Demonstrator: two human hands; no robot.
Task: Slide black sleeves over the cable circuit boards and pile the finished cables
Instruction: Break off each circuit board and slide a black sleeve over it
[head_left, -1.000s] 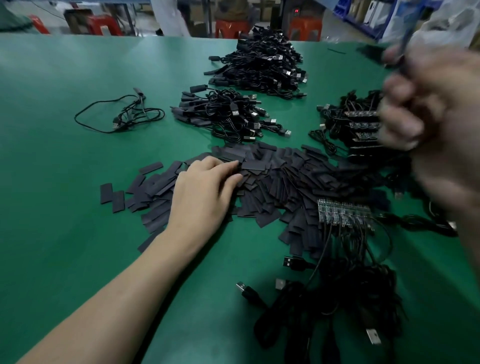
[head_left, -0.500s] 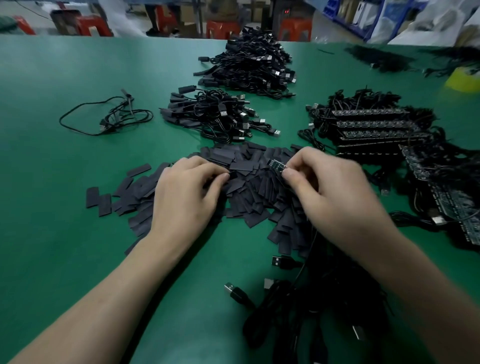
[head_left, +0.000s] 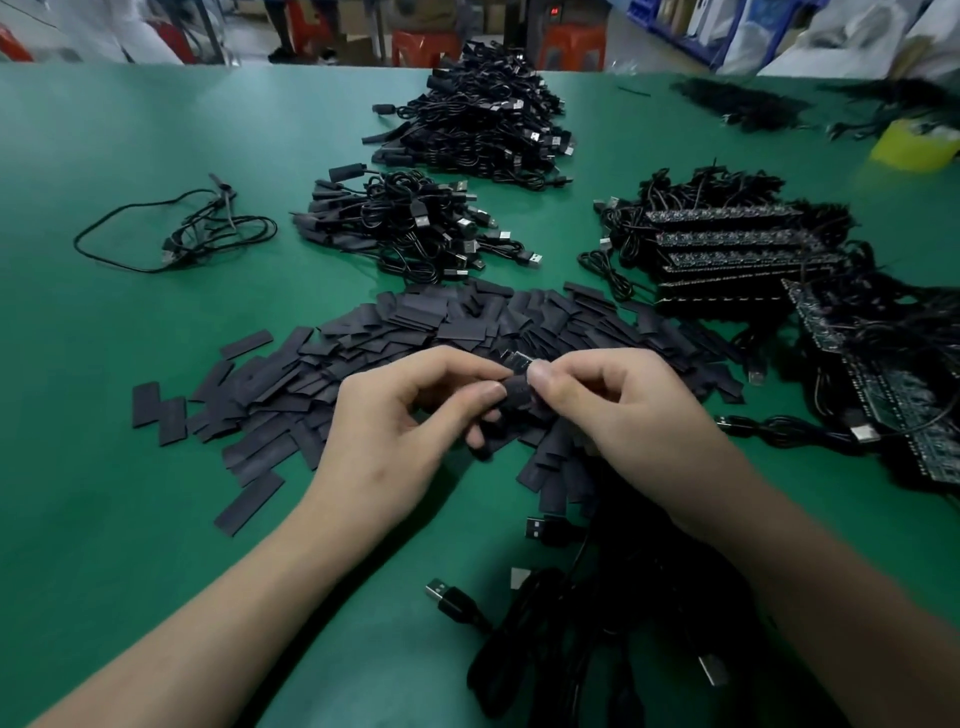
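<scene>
The left hand (head_left: 395, 415) pinches a black sleeve (head_left: 514, 394). The right hand (head_left: 623, 410) pinches a small circuit board (head_left: 519, 360) right at the sleeve's end, above the heap of loose sleeves (head_left: 415, 332).

Table (head_left: 156, 364): uniform green, no pattern.
Sleeves (head_left: 415, 322): matt black, plain.
Far pile (head_left: 478, 119) and near pile (head_left: 410, 228) of cables: black, dotted with silver plug tips.
Loose cable (head_left: 176, 234): black.
Boards (head_left: 727, 241): black, with rows of small pale specks.
Front cables (head_left: 571, 649): black. Their plugs (head_left: 439, 592) have black bodies and silver ends.
Blurred object (head_left: 914, 145), far right: yellow.
Stools (head_left: 571, 47) beyond the table: red-orange.
Bins (head_left: 670, 21): blue.
</scene>
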